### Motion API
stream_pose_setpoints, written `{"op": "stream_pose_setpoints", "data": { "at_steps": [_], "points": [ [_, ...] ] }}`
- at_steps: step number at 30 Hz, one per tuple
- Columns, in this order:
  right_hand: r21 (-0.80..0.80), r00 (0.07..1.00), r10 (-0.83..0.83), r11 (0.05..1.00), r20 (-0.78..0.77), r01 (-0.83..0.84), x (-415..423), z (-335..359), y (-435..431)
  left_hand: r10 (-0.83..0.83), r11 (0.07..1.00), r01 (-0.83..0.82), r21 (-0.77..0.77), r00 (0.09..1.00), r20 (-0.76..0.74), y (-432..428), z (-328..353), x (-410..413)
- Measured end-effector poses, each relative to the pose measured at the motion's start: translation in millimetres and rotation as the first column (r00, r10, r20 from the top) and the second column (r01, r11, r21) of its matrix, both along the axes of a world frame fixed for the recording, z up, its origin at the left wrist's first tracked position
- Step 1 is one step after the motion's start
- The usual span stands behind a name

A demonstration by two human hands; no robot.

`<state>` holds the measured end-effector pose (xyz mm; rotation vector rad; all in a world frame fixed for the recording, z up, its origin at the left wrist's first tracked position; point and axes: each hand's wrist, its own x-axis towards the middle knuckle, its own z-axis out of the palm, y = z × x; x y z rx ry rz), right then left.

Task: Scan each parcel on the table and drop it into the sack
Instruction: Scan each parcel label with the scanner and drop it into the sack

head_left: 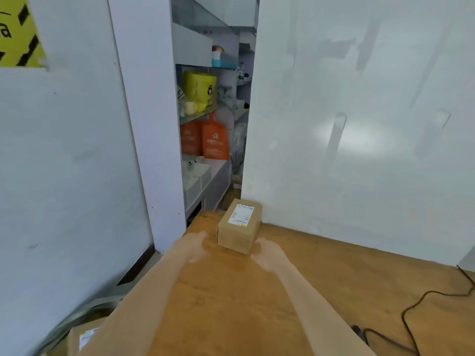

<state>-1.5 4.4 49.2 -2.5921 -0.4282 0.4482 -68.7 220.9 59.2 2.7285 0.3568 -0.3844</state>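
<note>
A small brown cardboard parcel (239, 227) with a white label on top sits at the far corner of the wooden table (321, 291), close to the white wall. My left hand (196, 246) is stretched out just left of the parcel, fingers apart, a little short of its side. My right hand (267, 254) is at the parcel's near right corner, fingers curled toward it; both hands are blurred and contact is unclear. The sack (77, 319) opens at the lower left below the table edge, with a labelled parcel (84, 337) inside.
A black cable (411, 312) snakes over the table's right side. White walls stand close behind and to the left. A narrow gap beyond the table shows shelves with a yellow tub (199, 86) and orange bags (214, 140).
</note>
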Motion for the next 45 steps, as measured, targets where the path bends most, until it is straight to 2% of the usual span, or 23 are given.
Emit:
{"op": "stream_pose_setpoints", "data": {
  "at_steps": [7,14,18,22,24,26,29,32,36,42,45],
  "points": [
    [-0.048,0.997,-0.022,0.999,-0.072,0.019,66.2,-25.5,18.5,-0.073,0.991,0.075,-0.109,0.997,0.025,7.5,-19.8,85.0],
    [-0.056,0.984,-0.034,0.998,-0.172,0.024,109.6,-53.9,42.4,-0.002,0.991,-0.002,-0.134,0.999,-0.035,19.3,-64.0,142.5],
    [-0.024,0.971,-0.070,0.997,-0.229,0.066,128.4,-68.1,53.2,0.061,0.959,-0.071,-0.273,0.997,-0.043,25.5,-91.4,166.4],
    [0.106,0.931,-0.217,0.961,-0.295,0.257,141.6,-74.7,62.4,0.278,0.815,-0.280,-0.508,0.957,-0.081,23.7,-102.9,178.9],
    [0.125,0.909,-0.316,0.925,-0.271,0.359,145.4,-76.0,62.1,0.351,0.735,-0.364,-0.573,0.926,-0.138,18.8,-105.5,182.4],
    [0.074,0.898,-0.380,0.912,-0.222,0.404,145.7,-77.0,55.9,0.364,0.661,-0.429,-0.616,0.901,-0.237,14.0,-109.7,181.9],
    [0.003,0.887,-0.429,0.900,-0.171,0.435,141.3,-79.2,38.4,0.307,0.492,-0.518,-0.700,0.855,-0.417,5.0,-113.2,169.4],
    [0.013,0.892,-0.403,0.910,-0.203,0.414,129.3,-79.4,19.8,0.259,0.520,-0.558,-0.647,0.824,-0.503,-9.8,-112.8,150.3],
    [0.103,0.905,-0.362,0.915,-0.222,0.391,105.8,-80.0,-1.4,0.307,0.499,-0.582,-0.642,0.812,-0.497,-32.4,-109.7,125.3],
    [0.364,0.845,-0.384,0.777,-0.372,0.513,61.4,-77.6,-40.1,0.417,0.235,-0.538,-0.810,0.808,-0.416,-69.3,-98.4,73.4],
    [0.450,0.839,-0.364,0.720,-0.404,0.529,39.1,-75.4,-65.3,0.439,0.166,-0.481,-0.861,0.818,-0.373,-88.8,-101.9,46.8]
  ]
}}
